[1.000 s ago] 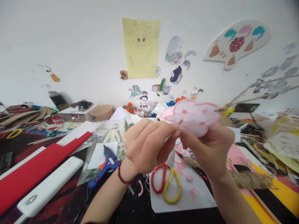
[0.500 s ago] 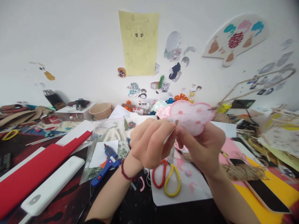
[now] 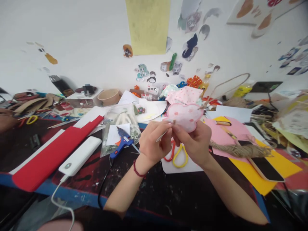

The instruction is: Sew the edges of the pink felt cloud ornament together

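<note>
A pink-edged, cloud-shaped piece of white fabric (image 3: 185,115) with small pink flower marks is raised over the table. My right hand (image 3: 196,144) grips it from below and behind, thumb on its front. At its lower left edge, my left hand (image 3: 154,141) is closed in a pinch beside a small brown bit. A thin white stick-like piece (image 3: 162,135) shows between the left fingers; its far end is hidden. From the cloud's right end rises a loop of twine (image 3: 231,78). Below the hands, scissors with red and yellow handles (image 3: 180,157) lie partly covered.
A blue glue gun (image 3: 121,142) lies on a plastic bag, left of my hands. Further left are a white power bank (image 3: 80,155) and red card (image 3: 55,154). To the right are a twine bundle (image 3: 243,150) and a phone (image 3: 267,168). Another person's hand (image 3: 7,120) shows far left.
The view has tilted down, showing more of the table's front edge. Both hands still hold their places at the cloud-shaped piece. Another person's hand has come into view at the left.
</note>
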{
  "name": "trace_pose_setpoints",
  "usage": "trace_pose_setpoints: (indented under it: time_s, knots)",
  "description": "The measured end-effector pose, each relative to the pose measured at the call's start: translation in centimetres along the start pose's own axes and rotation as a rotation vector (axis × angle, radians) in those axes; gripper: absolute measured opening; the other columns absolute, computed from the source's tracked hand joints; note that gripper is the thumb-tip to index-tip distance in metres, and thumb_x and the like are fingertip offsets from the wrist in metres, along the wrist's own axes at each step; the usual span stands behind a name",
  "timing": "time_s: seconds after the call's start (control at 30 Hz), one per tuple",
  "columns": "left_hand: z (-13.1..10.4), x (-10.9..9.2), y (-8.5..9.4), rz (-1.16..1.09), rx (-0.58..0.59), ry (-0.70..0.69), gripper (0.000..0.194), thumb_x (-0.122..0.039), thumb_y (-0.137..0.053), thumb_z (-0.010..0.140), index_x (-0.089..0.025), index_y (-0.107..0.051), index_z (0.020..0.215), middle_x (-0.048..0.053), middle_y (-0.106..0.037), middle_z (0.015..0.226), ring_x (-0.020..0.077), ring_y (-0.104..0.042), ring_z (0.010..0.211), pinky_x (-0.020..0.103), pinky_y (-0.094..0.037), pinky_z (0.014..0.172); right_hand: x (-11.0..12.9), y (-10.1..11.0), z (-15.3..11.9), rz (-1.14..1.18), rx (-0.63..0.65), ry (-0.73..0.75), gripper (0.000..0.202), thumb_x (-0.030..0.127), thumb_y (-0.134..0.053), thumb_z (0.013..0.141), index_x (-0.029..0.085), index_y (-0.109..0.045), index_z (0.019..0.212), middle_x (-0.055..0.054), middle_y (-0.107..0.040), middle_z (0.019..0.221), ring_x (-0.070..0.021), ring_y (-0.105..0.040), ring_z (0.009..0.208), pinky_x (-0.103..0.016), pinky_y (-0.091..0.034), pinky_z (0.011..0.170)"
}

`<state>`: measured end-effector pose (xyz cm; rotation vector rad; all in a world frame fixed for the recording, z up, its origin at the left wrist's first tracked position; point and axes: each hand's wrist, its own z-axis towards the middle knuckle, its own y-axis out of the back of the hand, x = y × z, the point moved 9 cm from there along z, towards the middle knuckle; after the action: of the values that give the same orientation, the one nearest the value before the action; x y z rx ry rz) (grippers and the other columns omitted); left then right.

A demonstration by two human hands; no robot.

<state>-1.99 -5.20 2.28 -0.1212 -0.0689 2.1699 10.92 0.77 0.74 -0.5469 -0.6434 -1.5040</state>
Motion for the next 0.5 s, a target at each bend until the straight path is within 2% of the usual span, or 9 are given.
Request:
trace_pose_setpoints:
  time_s: [0.23,0.4,0.5]
  knots:
    - [-5.3,-0.1,1.8,0.052,-0.084,0.163,0.008,-0.019,-0.055,0.099,-0.015,-0.061,0.099,0.002,-0.068,0.073,0.0112,-0.066,0.066,0.022,-0.055,0.061,-2.9,-1.5,-4.6,0.041,-0.028,-0.109,0.030,0.026,-0.069,0.085,0.018,-0.055,0.060,0.004,-0.055,0.053,-0.0081,-0.051,0.050,-0.021,-0.041,0.045]
    - [-8.2,1.0,1.4,0.080,-0.104,0.175,0.010,-0.019,-0.057,0.098,-0.015,-0.061,0.106,0.002,-0.070,0.081,0.0112,-0.065,0.069,0.023,-0.053,0.062,-6.5,-1.4,-6.4,0.068,-0.069,-0.205,0.030,0.031,-0.071,0.086,0.019,-0.056,0.063,0.004,-0.055,0.051,-0.0082,-0.050,0.046,-0.021,-0.040,0.042]
    - [-9.2,1.9,0.7,0.078,-0.074,0.176,0.011,-0.018,-0.055,0.099,-0.016,-0.060,0.109,0.002,-0.071,0.084,0.0104,-0.066,0.069,0.022,-0.054,0.063,-8.5,-1.4,-7.0,0.122,-0.079,-0.248,0.024,0.032,-0.071,0.087,0.019,-0.060,0.069,0.006,-0.054,0.050,-0.0071,-0.049,0.041,-0.021,-0.038,0.040]
